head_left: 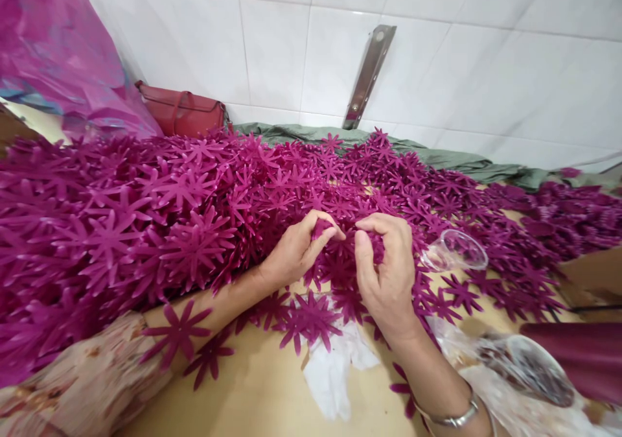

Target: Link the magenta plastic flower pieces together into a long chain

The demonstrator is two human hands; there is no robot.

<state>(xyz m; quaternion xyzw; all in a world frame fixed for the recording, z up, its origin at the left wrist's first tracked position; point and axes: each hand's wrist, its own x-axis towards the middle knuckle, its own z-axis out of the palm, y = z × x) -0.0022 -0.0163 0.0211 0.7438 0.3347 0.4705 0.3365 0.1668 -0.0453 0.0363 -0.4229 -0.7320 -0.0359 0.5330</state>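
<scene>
Meeting at their tips, the thumb and forefinger of the left hand (297, 249) are forming a small loop with magenta showing inside it, though whether those fingers are gripping a piece cannot be told. The right hand (386, 265) is facing it just beside, its fingers curling toward the thumb; whether they are touching or holding anything, the view is leaving unclear. Magenta flower-shaped pieces (189, 190) are covering much of the desk (253, 385), heaping highest on the left and spreading behind both hands to the right. One loose flower (179, 333) is lying across the left forearm (right by the patterned sleeve (97, 366)). Below the hands, a few more flowers are overlapping a crumpled white sheet (335, 375). A clear plastic cup (461, 249) is lying on its side among the pieces, right of the right hand. A metal bangle (459, 417) is circling the right wrist. Farther back, a red bag (182, 111) is sitting behind the heap, a pink plastic bag (63, 41) is rising at the left, and a metal strip (369, 77) is leaning on the tiled wall (486, 87).
</scene>
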